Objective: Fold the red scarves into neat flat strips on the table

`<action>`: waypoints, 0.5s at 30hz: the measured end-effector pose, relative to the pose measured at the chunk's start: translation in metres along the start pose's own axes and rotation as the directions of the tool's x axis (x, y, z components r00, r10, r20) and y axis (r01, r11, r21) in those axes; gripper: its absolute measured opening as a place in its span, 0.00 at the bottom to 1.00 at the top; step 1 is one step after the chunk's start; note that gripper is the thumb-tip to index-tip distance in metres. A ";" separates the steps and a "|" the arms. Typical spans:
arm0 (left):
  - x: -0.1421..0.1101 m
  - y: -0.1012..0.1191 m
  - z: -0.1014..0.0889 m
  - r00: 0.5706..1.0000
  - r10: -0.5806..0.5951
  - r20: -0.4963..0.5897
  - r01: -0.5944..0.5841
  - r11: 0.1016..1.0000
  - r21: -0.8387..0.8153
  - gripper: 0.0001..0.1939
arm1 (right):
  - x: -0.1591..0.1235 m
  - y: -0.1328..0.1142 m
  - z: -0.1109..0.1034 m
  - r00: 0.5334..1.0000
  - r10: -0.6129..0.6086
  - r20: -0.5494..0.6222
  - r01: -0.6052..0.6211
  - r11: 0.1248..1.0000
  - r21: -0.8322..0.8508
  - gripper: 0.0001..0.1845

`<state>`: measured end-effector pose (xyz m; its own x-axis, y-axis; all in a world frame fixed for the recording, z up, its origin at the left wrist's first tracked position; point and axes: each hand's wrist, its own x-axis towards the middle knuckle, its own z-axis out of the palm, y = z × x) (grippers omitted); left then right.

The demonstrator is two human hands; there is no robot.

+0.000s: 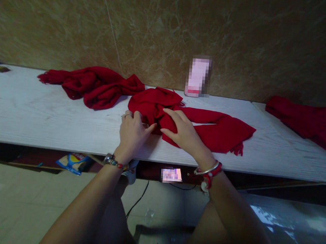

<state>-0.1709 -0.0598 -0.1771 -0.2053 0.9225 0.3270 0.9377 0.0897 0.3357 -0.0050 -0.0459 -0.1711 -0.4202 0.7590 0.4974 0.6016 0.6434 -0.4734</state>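
A crumpled red scarf [207,127] with a fringed end lies on the pale wooden shelf [27,108] in front of me. My left hand [133,133] rests at the scarf's left edge, fingers curled down onto the cloth and the board. Beside it, my right hand [183,132] lies flat on the bunched middle of the scarf, fingers stretched out and pressing the fabric. Both wrists carry bracelets.
A second red scarf [95,84] is heaped at the back left, a third [305,119] at the far right. A pink box [197,78] leans against the brown marbled wall. Below the shelf lie a blue-and-yellow packet [72,162], cables and plastic sheeting.
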 end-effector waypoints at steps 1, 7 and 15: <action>0.000 0.000 0.002 1.000 0.012 0.016 -0.012 1.000 0.014 0.17 | 0.002 0.000 0.001 1.000 0.019 0.010 -0.018 1.000 -0.026 0.24; 0.008 -0.007 0.003 0.999 0.008 -0.054 -0.012 0.997 -0.074 0.04 | 0.010 0.014 -0.002 0.991 0.088 -0.101 -0.092 0.995 -0.043 0.16; 0.022 -0.033 -0.023 0.980 -0.084 -0.179 0.042 0.973 -0.225 0.08 | -0.007 0.058 -0.024 0.927 0.264 -0.264 -0.292 0.954 -0.070 0.13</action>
<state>-0.2128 -0.0506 -0.1609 -0.3304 0.8294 0.4504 0.8408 0.0419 0.5397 0.0488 -0.0166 -0.1849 -0.0511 0.8474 0.5285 0.7444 0.3851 -0.5455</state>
